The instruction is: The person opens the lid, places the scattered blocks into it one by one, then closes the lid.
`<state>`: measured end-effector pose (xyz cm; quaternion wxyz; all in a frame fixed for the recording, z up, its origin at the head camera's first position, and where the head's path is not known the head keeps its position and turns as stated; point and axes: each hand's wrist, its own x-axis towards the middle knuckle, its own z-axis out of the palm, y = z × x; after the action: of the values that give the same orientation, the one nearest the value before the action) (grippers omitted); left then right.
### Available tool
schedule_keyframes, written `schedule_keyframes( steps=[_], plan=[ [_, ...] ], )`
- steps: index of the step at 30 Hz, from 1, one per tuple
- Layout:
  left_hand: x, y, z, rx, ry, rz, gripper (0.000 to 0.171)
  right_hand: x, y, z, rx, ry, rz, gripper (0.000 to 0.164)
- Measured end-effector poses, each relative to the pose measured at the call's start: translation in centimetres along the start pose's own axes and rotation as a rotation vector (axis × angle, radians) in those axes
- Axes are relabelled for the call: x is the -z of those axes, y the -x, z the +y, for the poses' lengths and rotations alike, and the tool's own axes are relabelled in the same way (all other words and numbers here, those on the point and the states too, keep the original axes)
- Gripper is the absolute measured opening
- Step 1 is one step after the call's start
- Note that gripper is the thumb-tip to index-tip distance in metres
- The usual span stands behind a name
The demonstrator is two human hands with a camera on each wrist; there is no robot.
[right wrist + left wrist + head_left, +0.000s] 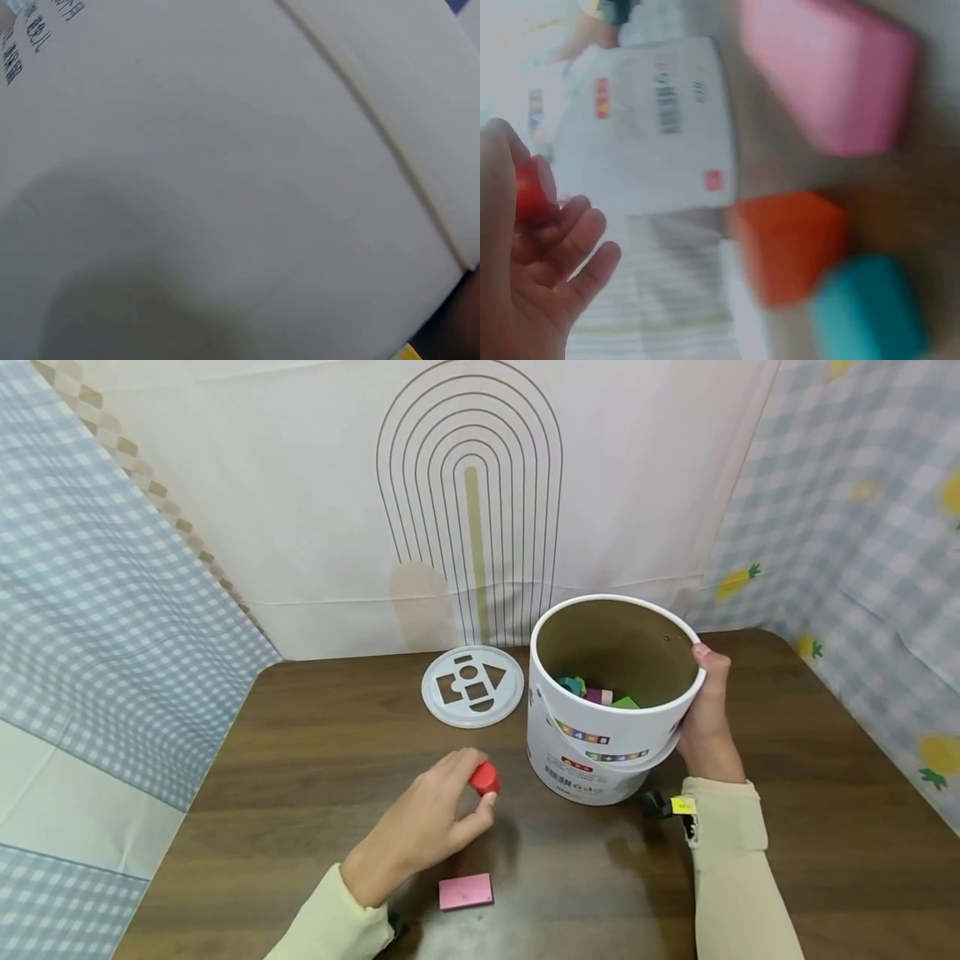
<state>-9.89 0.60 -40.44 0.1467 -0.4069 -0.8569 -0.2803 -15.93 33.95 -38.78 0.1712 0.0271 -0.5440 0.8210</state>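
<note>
- Two hands engaged: left hand [427,827] pinches small red wooden block [484,777] in narrow grip.
- Right hand [705,718] grips white cardboard tub [600,752] rim.
- Pink rectangular block [466,891] on tabletop [825,827].

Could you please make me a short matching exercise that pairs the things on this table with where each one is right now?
Things:
1. red block
2. pink block
3. lid
4. bucket

Places:
A. flat on the table, left of the bucket
B. held at the rim by the right hand
C. pinched in the fingers of the left hand
D. on the table near the left wrist

Pairs: 1-C, 2-D, 3-A, 4-B
</note>
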Motion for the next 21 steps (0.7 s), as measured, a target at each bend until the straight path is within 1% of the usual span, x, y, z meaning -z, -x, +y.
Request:
schedule_keyframes(
  steps=[5, 8, 12, 15, 17, 19, 21],
  plan=[
    [0.8, -3.6, 1.8, -0.103, 0.033, 0.042, 0.028, 0.0, 0.0, -0.1, -0.004, 0.002, 0.004, 0.051],
    [1.3, -6.0, 3.0, -0.171, 0.059, 0.063, 0.025, -0.1, 0.1, -0.1, -0.003, 0.005, 0.004, 0.051],
    [1.7, -9.5, 4.6, -0.236, 0.051, 0.082, 0.025, -0.1, 0.1, -0.2, -0.006, -0.019, -0.003, 0.051],
    [1.7, -12.1, 5.6, -0.244, 0.045, 0.071, 0.032, 0.0, 0.1, -0.2, -0.009, -0.039, -0.008, 0.051],
    [1.7, -13.6, 6.0, -0.222, 0.068, 0.041, 0.033, 0.0, 0.1, -0.2, -0.009, -0.051, -0.011, 0.05],
    [1.6, -14.9, 6.2, -0.176, 0.12, -0.019, 0.031, 0.0, 0.1, -0.2, -0.005, -0.051, -0.015, 0.05],
    [1.6, -16.1, 6.2, -0.112, 0.138, -0.104, 0.028, 0.0, 0.0, -0.2, -0.003, -0.036, -0.016, 0.05]
  ],
)
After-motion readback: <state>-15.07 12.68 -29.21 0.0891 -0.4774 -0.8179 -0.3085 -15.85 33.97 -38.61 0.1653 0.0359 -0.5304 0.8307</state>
